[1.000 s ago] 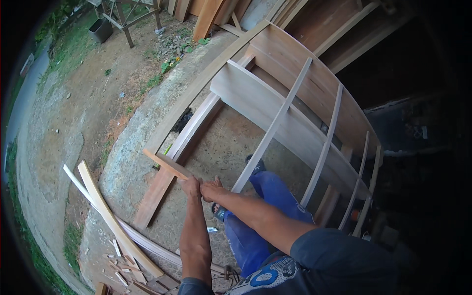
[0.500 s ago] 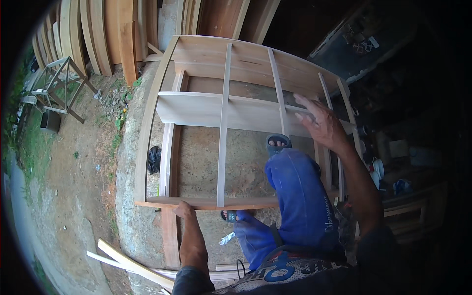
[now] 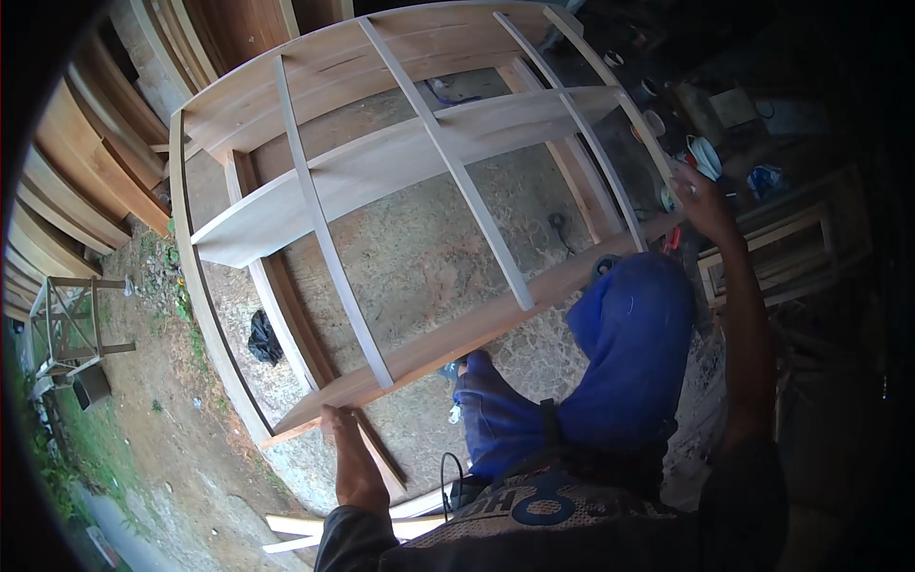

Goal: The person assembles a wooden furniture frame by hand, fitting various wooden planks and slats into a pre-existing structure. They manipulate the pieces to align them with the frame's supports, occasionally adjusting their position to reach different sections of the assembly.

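A large wooden frame point(image 3: 457, 329) of upright boards, crossed by several thin slats, lies before me on two wooden bearers. My left hand point(image 3: 340, 419) is closed on the outer edge of its near board, close to the left corner. At the near right corner, my right hand point(image 3: 702, 202) has its fingers curled around the end of the frame; part of that grip is hidden in shadow. A lengthwise middle board point(image 3: 362, 162) runs under the slats. My legs in blue trousers point(image 3: 629, 334) are beside the near board.
Many planks point(image 3: 105, 181) lean at the far left, near a small wooden stand point(image 3: 71, 324). A black plastic bag point(image 3: 265, 338) lies beside the left bearer. Pale strips point(image 3: 305, 527) lie near my left arm; a smaller wooden frame point(image 3: 777, 255) stands at right.
My right hand, raised open over the frame before, has come to its near right corner. My left hand stays on the near board. The view has turned, and my raised foot has left the frame's inside.
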`<state>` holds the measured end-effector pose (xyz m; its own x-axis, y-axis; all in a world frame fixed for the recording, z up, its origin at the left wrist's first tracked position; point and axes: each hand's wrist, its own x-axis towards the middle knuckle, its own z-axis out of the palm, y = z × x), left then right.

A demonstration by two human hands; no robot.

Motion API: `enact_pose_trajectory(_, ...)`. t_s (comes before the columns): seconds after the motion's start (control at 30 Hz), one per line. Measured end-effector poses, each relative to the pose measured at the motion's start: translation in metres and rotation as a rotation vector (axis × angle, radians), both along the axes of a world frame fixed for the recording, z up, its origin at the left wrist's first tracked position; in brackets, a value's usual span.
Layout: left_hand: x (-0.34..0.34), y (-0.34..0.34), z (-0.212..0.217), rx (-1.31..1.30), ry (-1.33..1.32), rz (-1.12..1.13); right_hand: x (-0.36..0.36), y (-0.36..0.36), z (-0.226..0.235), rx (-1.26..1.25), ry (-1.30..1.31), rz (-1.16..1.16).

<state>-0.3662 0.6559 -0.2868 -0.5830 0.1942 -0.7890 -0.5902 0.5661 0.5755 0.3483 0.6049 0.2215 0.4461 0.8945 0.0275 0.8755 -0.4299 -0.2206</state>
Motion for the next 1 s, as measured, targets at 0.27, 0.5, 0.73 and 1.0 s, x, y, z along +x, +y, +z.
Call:
enact_pose_trajectory(0.27,-0.033,-0.024,0.017,-0.024,0.295,-0.427,-0.014,-0.055,-0.256,-0.325,0.304,0.133)
enact_pose_trajectory(0.5,0.195,-0.047,0.135,0.51,0.601,-0.988,-0.037,-0.073,-0.401,-0.306,0.506,0.21)
enact_pose_trajectory(0.73,0.383,-0.041,0.088,0.425,0.355,-1.619,-0.082,-0.041,-0.428,-0.221,0.591,0.279)
enact_pose_trajectory(1.0,0.432,-0.033,0.1,-0.135,0.654,-1.842,-0.115,-0.006,-0.437,-0.425,1.2,-0.35)
